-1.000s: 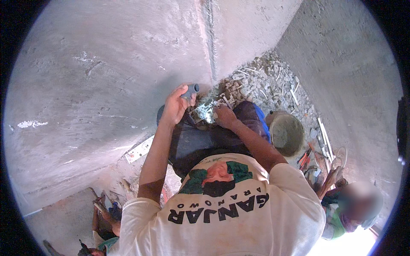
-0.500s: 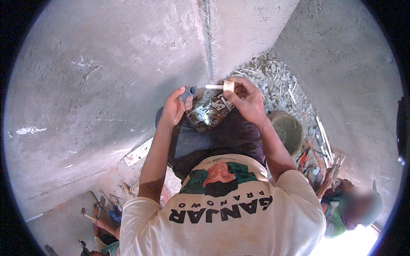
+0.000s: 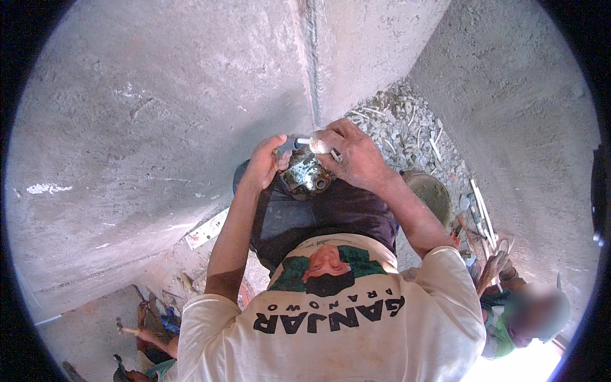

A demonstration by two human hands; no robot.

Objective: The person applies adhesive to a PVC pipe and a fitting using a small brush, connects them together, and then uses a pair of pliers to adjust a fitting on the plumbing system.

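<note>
My left hand (image 3: 264, 162) is closed on a short grey plastic pipe fitting (image 3: 289, 145). My right hand (image 3: 353, 159) grips a round whitish cap with a pale stick (image 3: 318, 143); the stick's tip is at the fitting's opening, apparently in it. Just below both hands, over my dark trousers (image 3: 293, 219), is a dirty, speckled object (image 3: 304, 170) with a bright patch and a small round pipe end (image 3: 320, 183); I cannot make out what it is.
Concrete walls (image 3: 159, 127) surround me. Rubble (image 3: 398, 127) lies ahead right, a round bucket (image 3: 429, 197) and white pipes (image 3: 482, 210) at right, a pale strip (image 3: 203, 232) at left. One co-worker (image 3: 519, 315) is at lower right, another (image 3: 153, 344) at lower left.
My right hand came up from low between my knees with the white cap and stick, then moved left to the grey fitting. My left hand lowered slightly, still holding the fitting.
</note>
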